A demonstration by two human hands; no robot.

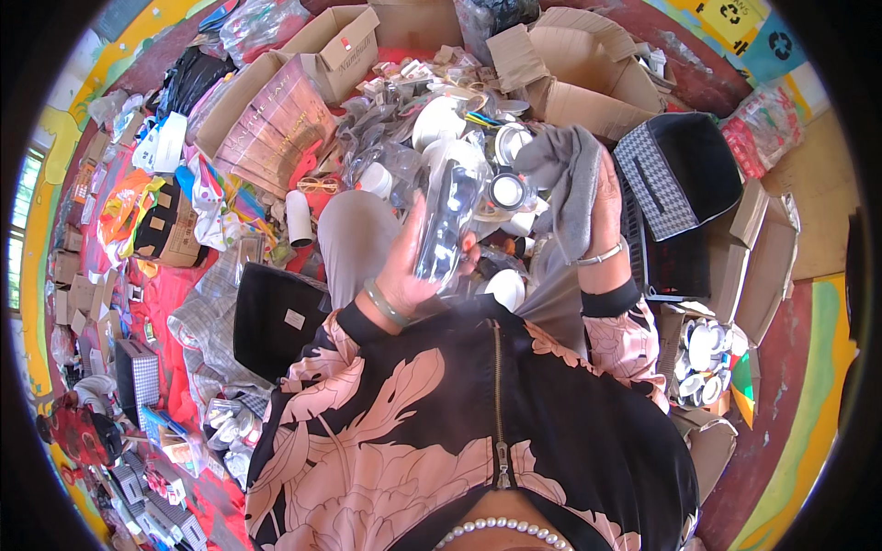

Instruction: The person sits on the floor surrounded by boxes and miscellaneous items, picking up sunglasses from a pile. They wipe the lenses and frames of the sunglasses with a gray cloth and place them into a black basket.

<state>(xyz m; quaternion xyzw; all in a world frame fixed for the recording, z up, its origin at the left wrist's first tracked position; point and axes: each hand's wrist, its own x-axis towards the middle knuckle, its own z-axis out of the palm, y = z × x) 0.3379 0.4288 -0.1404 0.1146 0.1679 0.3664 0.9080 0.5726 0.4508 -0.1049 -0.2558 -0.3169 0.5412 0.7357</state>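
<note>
My left hand [404, 257] is wrapped round a clear, shiny plastic bottle [448, 216], held upright over the pile in front of me. Fingertips show on the bottle's right side near its base. My right hand [604, 216] grips a folded grey cloth [568, 184] to the right of the bottle; the cloth hides some of its fingers. Between the two hands sits a round white-and-black lidded piece [507, 191]. Behind the bottle lie a white round container [439, 121] and another white round lid [512, 144].
Open cardboard boxes [588, 78] stand at the back. On the right is a black bin with a houndstooth panel [650, 170]; a box of white round pieces [706, 354] lies below it. A black fabric box [276, 321] is by my left knee. Mixed goods cover the red sheet [170, 317] at left.
</note>
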